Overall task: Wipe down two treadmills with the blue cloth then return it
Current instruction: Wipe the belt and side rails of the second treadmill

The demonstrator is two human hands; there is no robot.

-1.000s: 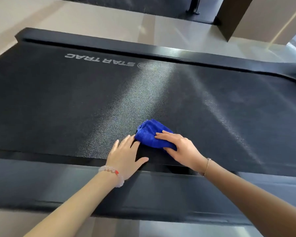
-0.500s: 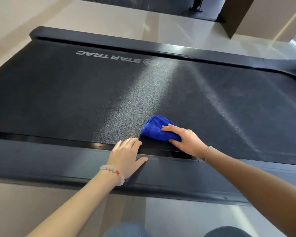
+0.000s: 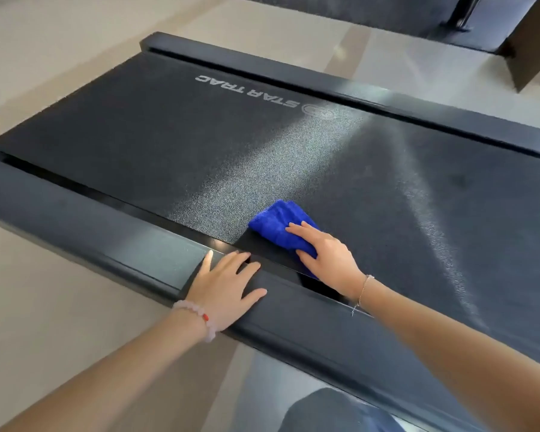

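A folded blue cloth (image 3: 276,221) lies on the dark treadmill belt (image 3: 175,151), close to the near edge of the belt. My right hand (image 3: 326,255) presses flat on the cloth with straight fingers, covering its near half. My left hand (image 3: 223,285) rests open on the treadmill's near side rail (image 3: 85,226), fingertips reaching the gap beside the belt. The belt carries a STAR TRAC logo (image 3: 247,90) near its far edge.
The far side rail (image 3: 325,81) runs along the belt's other edge. Beige floor (image 3: 44,57) surrounds the treadmill on the left and behind. A second dark machine base (image 3: 402,17) stands at the top right. My knee (image 3: 334,413) shows at the bottom.
My view has swung to the right and pulled back, so the treadmill's left end now shows. My left hand slid back from the belt onto the side rail. The cloth stayed under my right hand.
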